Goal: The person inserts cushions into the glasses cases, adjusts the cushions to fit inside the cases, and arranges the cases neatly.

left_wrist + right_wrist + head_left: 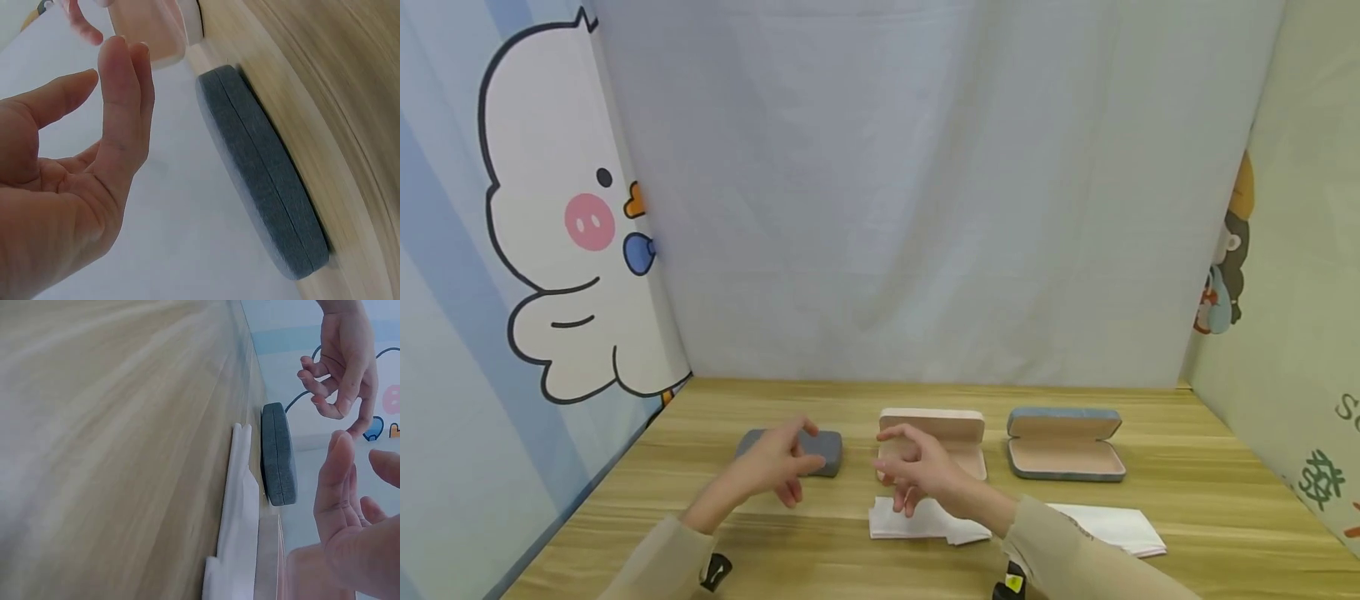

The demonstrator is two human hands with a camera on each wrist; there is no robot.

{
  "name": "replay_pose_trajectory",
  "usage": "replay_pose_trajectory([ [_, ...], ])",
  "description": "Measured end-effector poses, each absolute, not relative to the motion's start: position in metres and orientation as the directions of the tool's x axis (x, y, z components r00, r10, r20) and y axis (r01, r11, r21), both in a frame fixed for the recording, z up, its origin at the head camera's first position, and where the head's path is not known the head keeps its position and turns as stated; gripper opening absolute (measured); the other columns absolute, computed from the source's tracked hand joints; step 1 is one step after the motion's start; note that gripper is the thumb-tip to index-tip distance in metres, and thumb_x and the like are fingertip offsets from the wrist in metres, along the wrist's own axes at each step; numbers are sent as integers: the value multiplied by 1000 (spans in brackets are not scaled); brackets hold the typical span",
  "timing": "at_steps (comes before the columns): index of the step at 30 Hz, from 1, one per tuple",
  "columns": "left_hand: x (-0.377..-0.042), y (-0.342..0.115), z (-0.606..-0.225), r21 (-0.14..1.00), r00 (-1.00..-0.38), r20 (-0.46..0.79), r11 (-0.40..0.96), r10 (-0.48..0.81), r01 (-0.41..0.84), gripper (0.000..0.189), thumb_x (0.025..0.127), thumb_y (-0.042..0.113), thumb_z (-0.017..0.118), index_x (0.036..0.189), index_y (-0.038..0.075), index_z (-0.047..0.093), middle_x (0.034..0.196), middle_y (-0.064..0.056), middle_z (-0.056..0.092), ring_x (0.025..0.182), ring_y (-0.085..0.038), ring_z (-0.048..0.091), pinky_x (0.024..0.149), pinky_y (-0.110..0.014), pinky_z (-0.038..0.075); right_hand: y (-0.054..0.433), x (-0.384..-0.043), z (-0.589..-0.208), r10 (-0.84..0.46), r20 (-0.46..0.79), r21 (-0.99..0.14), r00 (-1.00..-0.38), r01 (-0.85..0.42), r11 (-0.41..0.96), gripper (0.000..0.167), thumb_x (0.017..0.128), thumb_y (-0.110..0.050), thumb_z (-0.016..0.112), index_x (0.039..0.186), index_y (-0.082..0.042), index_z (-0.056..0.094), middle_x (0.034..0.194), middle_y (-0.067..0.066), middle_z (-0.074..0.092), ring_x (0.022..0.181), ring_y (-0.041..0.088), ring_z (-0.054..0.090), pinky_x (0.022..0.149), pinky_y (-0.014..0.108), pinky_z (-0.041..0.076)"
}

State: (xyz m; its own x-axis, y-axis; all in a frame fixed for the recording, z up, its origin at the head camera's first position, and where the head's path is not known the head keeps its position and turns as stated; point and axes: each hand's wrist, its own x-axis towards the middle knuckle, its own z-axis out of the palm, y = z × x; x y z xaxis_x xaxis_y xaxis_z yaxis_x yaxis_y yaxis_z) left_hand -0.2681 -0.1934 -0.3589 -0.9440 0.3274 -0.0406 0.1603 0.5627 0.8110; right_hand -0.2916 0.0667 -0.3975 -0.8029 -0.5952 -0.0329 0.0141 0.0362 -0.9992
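Observation:
My left hand (777, 460) hovers in front of a closed dark grey glasses case (830, 452), its fingers loosely bent with nothing between them. In the left wrist view the closed case (262, 175) lies on the table, apart from the fingers. My right hand (925, 471) hangs over the front of an open white glasses case (966, 425) with a pinkish lining, partly hiding it. It is empty too, thumb and fingers spread. Below it lies a folded white cloth (925, 525). The right wrist view shows both hands raised above the table, facing each other.
An open blue-grey glasses case (1066, 458) stands at the right. Another folded white cloth (1120, 529) lies in front of it, partly covered by my right sleeve (1075, 550). A grey curtain (925, 208) hangs behind the wooden table (820, 550).

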Motion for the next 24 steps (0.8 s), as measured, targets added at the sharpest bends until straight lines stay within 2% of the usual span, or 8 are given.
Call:
replay_pose_trajectory([
  [6, -265, -187, -359, 832, -938, -66, 538, 340, 137, 48, 94, 18, 62, 133, 1, 40, 79, -14, 58, 49, -20, 63, 49, -44, 60, 82, -288, -400, -591, -42, -999, -805, 18, 47, 52, 96, -18, 59, 140, -6, 35, 80, 5, 61, 51, 12, 59, 43, 24, 51],
  [13, -263, -177, -361, 847, -924, -78, 514, 374, 137, 46, 94, 17, 62, 131, 0, 40, 81, -18, 59, 49, -20, 64, 47, -40, 59, 100, -284, -402, -586, -39, -999, -810, 23, 34, 57, 96, -20, 59, 141, -1, 30, 78, 5, 61, 49, 10, 59, 43, 22, 50],
  [19, -263, -172, -363, 861, -904, -78, 485, 420, 151, 43, 94, 16, 61, 130, 3, 42, 81, -21, 60, 50, -21, 65, 50, -47, 59, 118, -283, -402, -566, -59, -998, -822, 45, 38, 58, 97, -20, 58, 143, -1, 28, 78, 4, 62, 49, 9, 59, 43, 21, 50],
  [24, -264, -167, -366, 871, -894, -85, 468, 441, 148, 44, 94, 18, 62, 130, 3, 42, 80, -21, 61, 48, -19, 64, 49, -47, 59, 131, -282, -403, -561, -77, -997, -824, 58, 52, 62, 96, -24, 60, 143, -2, 27, 81, 5, 62, 51, 9, 60, 44, 21, 51],
])
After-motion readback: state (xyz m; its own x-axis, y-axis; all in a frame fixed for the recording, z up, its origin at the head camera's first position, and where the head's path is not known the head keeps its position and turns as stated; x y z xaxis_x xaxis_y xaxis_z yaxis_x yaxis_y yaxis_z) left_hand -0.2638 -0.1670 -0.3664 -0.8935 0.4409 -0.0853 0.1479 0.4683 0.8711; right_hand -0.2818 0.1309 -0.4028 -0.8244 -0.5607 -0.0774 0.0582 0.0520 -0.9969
